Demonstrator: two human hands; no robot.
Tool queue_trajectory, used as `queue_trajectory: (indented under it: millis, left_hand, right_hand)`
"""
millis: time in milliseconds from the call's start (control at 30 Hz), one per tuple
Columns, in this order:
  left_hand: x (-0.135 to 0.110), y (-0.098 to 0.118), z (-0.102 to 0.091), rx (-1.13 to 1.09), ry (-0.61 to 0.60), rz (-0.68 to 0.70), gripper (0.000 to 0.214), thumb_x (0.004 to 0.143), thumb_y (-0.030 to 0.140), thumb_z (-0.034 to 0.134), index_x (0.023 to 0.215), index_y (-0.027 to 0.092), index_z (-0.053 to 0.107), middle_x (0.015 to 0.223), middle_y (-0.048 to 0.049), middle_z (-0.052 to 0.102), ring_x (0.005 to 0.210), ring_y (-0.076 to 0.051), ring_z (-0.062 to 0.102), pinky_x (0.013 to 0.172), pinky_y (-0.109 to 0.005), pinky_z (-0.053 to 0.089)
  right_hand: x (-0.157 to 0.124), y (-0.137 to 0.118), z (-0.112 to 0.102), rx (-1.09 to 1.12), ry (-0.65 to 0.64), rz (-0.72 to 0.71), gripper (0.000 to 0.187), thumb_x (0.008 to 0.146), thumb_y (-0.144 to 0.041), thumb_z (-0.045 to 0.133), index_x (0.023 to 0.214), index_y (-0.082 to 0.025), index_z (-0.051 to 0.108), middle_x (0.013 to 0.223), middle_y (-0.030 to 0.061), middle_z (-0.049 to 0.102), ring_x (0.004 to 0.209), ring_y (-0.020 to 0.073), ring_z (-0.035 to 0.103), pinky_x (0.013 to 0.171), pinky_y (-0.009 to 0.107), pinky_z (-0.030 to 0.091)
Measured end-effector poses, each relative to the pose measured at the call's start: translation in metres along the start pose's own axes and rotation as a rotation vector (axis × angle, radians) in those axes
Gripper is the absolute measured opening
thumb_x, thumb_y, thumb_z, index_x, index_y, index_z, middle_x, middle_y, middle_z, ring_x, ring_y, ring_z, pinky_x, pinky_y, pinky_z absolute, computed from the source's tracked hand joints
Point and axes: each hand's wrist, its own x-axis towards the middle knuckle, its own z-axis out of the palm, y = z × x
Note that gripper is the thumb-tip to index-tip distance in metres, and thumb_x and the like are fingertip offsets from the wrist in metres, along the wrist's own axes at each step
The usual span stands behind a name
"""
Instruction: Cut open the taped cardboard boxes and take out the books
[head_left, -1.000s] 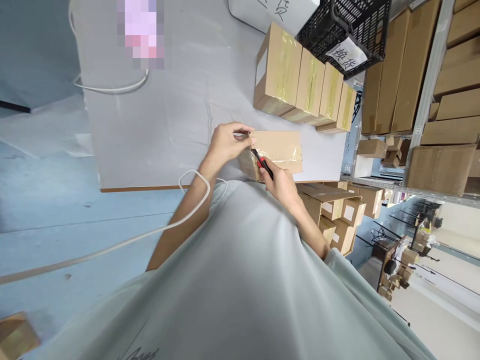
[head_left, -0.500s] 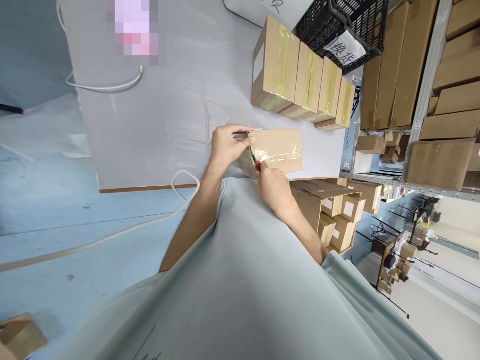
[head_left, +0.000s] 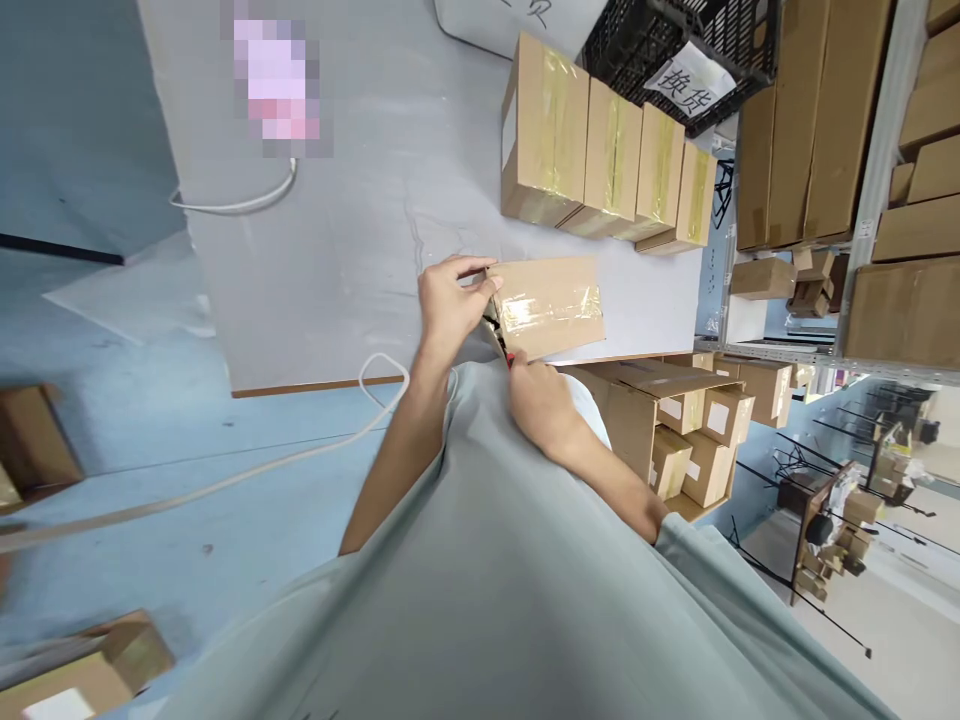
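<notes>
A small cardboard box [head_left: 559,275] with shiny clear tape along its top lies near the front edge of the table. My left hand [head_left: 450,300] grips its left end, thumb on the top near the corner and fingers along the far side. In my right hand [head_left: 546,400] is a red and black box cutter [head_left: 511,359], mostly hidden by the closed fingers. Its dark tip is at the box's left end, close to the near corner. A dark gap shows along that end, below my left thumb.
Several taped cartons [head_left: 555,120] stand in a row at the back right, beside a black plastic crate [head_left: 675,60]. An open carton [head_left: 622,410] of smaller boxes is below the table's right edge. A white cable [head_left: 300,445] hangs at the left front. Shelving [head_left: 870,200] stands at right.
My right hand and the box cutter have drawn back slightly toward my body, from the box's tape to its near left corner. My left hand keeps its hold; the dark gap shows more.
</notes>
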Motion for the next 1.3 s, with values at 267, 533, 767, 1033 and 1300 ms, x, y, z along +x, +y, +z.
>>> queue_trajectory:
  millis: [267, 533, 767, 1033, 1300]
  left_hand:
    - [-0.004, -0.004, -0.012, 0.094, -0.078, 0.063, 0.034, 0.093, 0.038, 0.084, 0.123, 0.023, 0.085, 0.131, -0.0102, 0.083, 0.126, -0.031, 0.082, 0.112, -0.05, 0.072]
    - [-0.031, 0.034, 0.057, 0.523, -0.093, 0.45, 0.041, 0.106, 0.029, 0.068, 0.147, 0.031, 0.076, 0.167, -0.0079, 0.068, 0.172, -0.037, 0.047, 0.146, -0.064, 0.037]
    - [-0.041, 0.031, 0.119, 0.689, -0.281, 0.467, 0.037, 0.116, 0.036, 0.051, 0.143, 0.027, 0.076, 0.176, -0.0118, 0.062, 0.178, -0.039, 0.039, 0.147, -0.074, 0.024]
    - [-0.037, 0.023, 0.115, 0.769, -0.251, 0.479, 0.033, 0.117, 0.042, 0.055, 0.14, 0.031, 0.076, 0.175, -0.0093, 0.064, 0.177, -0.038, 0.042, 0.147, -0.073, 0.026]
    - [-0.037, 0.015, 0.115, 0.753, -0.226, 0.491, 0.037, 0.118, 0.046, 0.055, 0.144, 0.031, 0.075, 0.174, -0.0098, 0.065, 0.177, -0.038, 0.042, 0.148, -0.071, 0.025]
  right_hand:
    - [-0.023, 0.047, -0.015, 0.149, 0.028, -0.073, 0.04, 0.122, -0.024, 0.049, 0.154, -0.013, 0.07, 0.126, 0.0216, 0.088, 0.117, 0.0359, 0.085, 0.099, 0.041, 0.063]
    - [0.005, 0.179, 0.012, 0.507, 0.556, -0.027, 0.044, 0.119, -0.029, 0.048, 0.156, -0.022, 0.072, 0.137, 0.0154, 0.086, 0.125, 0.0323, 0.083, 0.108, 0.041, 0.063]
    - [0.046, 0.222, 0.044, 0.704, 0.537, -0.167, 0.045, 0.12, -0.034, 0.049, 0.158, -0.025, 0.07, 0.143, 0.0118, 0.084, 0.124, 0.0303, 0.084, 0.108, 0.042, 0.067]
    - [0.077, 0.217, 0.044, 0.662, 0.516, -0.266, 0.044, 0.119, -0.027, 0.047, 0.158, -0.021, 0.066, 0.133, 0.0152, 0.083, 0.122, 0.0328, 0.082, 0.109, 0.045, 0.065]
    - [0.075, 0.207, 0.037, 0.611, 0.467, -0.209, 0.043, 0.12, -0.025, 0.043, 0.158, -0.016, 0.061, 0.135, 0.0181, 0.084, 0.117, 0.034, 0.083, 0.106, 0.043, 0.063]
